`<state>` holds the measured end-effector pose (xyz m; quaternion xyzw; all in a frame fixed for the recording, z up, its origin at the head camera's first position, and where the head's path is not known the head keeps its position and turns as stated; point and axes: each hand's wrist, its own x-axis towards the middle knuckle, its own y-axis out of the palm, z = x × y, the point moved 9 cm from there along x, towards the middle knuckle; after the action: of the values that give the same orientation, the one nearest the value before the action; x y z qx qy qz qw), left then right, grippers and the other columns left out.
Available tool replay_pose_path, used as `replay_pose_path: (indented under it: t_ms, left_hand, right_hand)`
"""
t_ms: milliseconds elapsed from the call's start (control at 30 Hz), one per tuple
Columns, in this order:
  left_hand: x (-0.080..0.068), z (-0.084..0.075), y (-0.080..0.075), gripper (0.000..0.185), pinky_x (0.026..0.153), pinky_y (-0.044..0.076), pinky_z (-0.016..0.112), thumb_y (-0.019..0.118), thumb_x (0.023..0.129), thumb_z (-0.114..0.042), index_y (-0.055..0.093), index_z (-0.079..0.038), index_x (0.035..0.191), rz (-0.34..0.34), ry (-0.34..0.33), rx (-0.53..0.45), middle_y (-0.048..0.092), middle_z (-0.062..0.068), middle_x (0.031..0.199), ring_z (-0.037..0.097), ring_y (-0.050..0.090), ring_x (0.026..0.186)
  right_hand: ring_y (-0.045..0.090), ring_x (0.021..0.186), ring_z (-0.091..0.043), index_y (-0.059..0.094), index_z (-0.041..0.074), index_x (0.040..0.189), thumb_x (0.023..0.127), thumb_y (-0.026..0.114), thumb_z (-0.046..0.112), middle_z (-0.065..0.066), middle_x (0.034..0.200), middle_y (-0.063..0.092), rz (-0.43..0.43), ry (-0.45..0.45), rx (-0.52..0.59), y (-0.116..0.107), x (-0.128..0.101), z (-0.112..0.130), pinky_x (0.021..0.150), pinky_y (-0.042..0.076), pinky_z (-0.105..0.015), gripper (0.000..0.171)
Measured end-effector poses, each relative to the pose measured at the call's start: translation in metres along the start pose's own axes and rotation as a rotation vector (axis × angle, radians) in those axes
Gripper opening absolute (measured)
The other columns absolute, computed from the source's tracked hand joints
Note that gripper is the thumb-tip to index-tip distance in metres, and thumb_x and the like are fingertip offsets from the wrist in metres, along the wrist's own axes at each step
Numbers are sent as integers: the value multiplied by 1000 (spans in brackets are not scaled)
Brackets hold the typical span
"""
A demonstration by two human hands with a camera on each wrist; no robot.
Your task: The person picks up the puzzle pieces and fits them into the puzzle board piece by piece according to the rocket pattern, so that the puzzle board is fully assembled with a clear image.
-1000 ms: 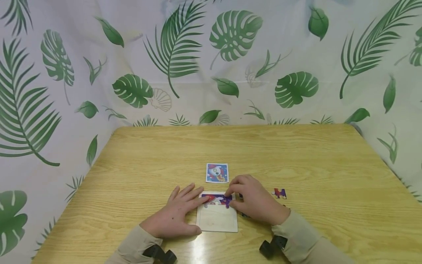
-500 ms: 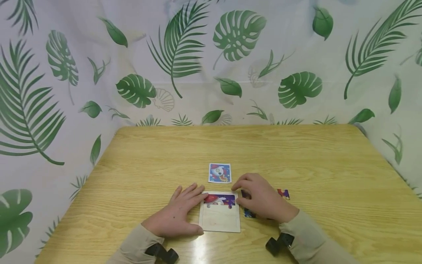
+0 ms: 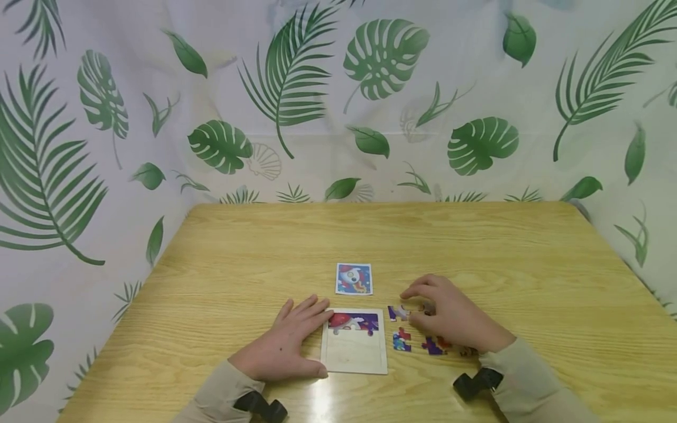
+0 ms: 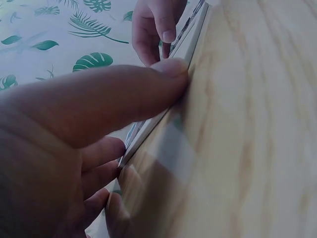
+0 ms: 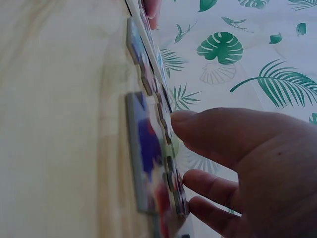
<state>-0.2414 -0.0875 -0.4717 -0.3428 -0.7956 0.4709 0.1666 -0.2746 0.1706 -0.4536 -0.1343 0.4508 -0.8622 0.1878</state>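
Note:
My left hand (image 3: 285, 343) lies with fingers spread at the left side of a wooden puzzle tray (image 3: 354, 357), its index fingertip over the upper left corner. Fitted puzzle pieces (image 3: 366, 321), red, white and purple, fill the tray's top row; bare wood shows below. To the right of the tray, my right hand (image 3: 457, 317) is over loose puzzle pieces, thumb and fingers apart and bent a little. Beside it lie a purple and white piece (image 3: 392, 314) and a blue and red piece (image 3: 401, 341). Another purple piece (image 5: 148, 144) stands out in the right wrist view.
A small picture card (image 3: 354, 278) with a rocket lies behind the tray. A purple and red piece (image 3: 433, 345) lies in front of the right hand, and its forearm partly covers others. Leaf-patterned cloth (image 3: 317, 117) hangs beyond the wooden table's (image 3: 264, 247) far edge.
My right hand has left the tray's upper right corner and moved right over the loose pieces, uncovering several of them. The left hand has stayed at the tray.

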Motion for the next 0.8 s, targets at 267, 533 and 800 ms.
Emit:
replay_pose_path:
  t_ms: [267,533,800]
  left_hand:
    - [1,0,0,99,120,-3,58,75,83,-59,32,-15,160,-4,3,-6,21,1,167,24,6,155]
    - [3,-2,-4,101,120,-4,56,75,81,-61,33,-15,160,-14,8,-2,21,2,167,24,6,155]
    - [2,-2,-3,100,120,-3,58,77,80,-61,36,-14,159,-17,13,-10,24,3,166,27,8,154]
  right_hand:
    - [48,121,-29,74,31,115,91,77,35,-4,133,53,-16,-26,-16,3,0,-3,96,46,-53,25]
    - [51,114,-28,76,30,107,88,80,31,-6,128,55,-69,-15,-67,-1,4,-1,90,48,-48,19]
    - [50,120,-32,76,30,100,88,80,30,-7,129,55,-67,17,-67,1,4,-1,98,45,-54,12]
